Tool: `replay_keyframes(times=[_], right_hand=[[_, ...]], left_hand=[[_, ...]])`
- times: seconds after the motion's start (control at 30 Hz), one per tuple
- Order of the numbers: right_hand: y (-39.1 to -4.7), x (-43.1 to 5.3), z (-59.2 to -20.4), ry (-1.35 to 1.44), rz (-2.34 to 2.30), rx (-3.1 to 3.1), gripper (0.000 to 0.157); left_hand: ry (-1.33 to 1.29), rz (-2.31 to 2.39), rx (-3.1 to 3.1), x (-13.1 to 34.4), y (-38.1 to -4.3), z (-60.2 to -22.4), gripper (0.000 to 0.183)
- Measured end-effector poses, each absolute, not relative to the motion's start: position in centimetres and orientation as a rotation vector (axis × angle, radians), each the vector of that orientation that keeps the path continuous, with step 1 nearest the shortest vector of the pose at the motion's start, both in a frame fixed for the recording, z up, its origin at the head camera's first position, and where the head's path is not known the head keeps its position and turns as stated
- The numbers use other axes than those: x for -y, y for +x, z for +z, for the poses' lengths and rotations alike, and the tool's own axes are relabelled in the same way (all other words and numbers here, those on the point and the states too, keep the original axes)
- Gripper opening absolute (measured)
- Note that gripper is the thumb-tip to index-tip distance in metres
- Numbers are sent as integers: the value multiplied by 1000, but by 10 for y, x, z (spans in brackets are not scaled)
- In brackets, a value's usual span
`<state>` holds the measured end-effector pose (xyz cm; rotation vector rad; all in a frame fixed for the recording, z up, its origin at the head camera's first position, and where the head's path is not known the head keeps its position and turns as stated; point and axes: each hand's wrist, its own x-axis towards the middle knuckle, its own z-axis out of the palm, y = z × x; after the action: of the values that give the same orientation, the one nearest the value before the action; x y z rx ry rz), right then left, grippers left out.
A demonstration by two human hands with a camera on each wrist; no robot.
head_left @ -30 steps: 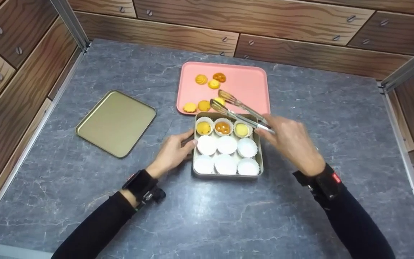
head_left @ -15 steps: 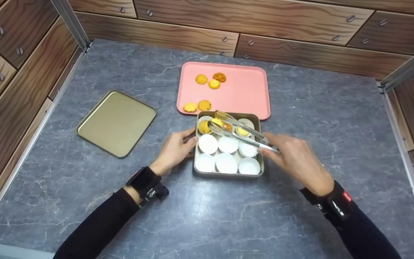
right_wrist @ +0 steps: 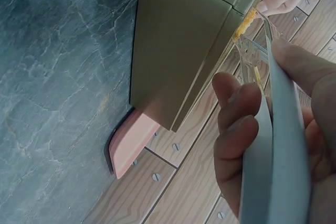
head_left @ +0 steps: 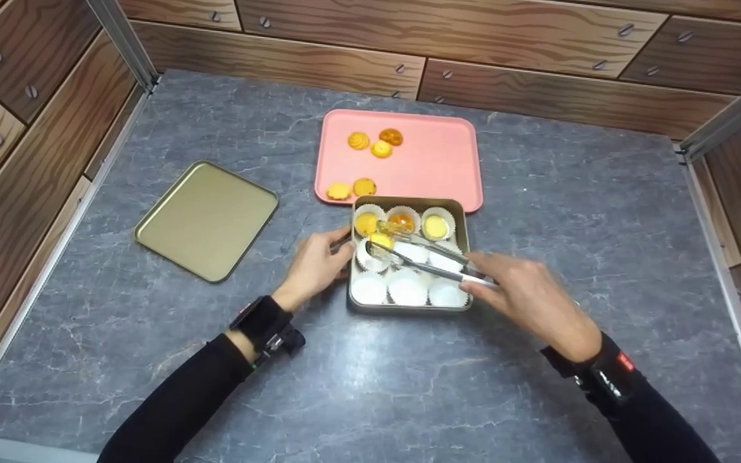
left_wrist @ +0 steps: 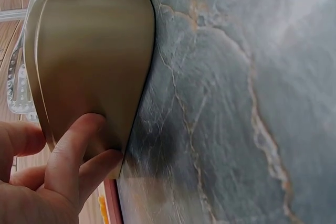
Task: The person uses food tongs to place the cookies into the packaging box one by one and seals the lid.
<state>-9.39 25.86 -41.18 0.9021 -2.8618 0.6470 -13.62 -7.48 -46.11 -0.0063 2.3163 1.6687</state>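
Observation:
My right hand [head_left: 531,299] grips metal tongs [head_left: 431,273] over an open gold tin [head_left: 411,308]. Between the tong ends is a small yellow cookie [head_left: 381,240], above the left paper cup [head_left: 365,262] of the middle row; it also shows at the rim in the right wrist view. In the back row, cups hold an orange-yellow cookie [head_left: 365,224], a glossy amber pretzel-shaped cookie [head_left: 401,223] and a pale yellow round cookie [head_left: 436,226]. My left hand [head_left: 311,267] holds the tin's left side, thumb at the rim and fingertips [left_wrist: 90,123] on the outer wall.
Behind the tin lies a pink tray [head_left: 438,154] with several cookies, among them a swirled one [head_left: 358,141] and a brown-yellow one [head_left: 364,186]. A gold lid [head_left: 206,222] lies on the marbled table at the left. Wood-patterned panels [head_left: 319,48] enclose the table.
The tongs have carried the yellow cookie from the pink tray's front edge, over the tin's back row, toward the middle row. My left hand stays at the tin.

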Motion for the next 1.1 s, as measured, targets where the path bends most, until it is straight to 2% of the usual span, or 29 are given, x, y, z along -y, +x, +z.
replay_keyframes(times=[0.3,0.8,1.1], right_hand=[[-95,-254,-410,934,563,2877,49],[-97,-243,-409,1036,419,2843,43],[-98,-240,-408,1032,421,2853,47]], left_hand=[[-3,1687,-2284,75,-135,-460,52],[100,1670,-2407,76,-134,-463,49],[92,1649,-2434,76,-134,-464,49]])
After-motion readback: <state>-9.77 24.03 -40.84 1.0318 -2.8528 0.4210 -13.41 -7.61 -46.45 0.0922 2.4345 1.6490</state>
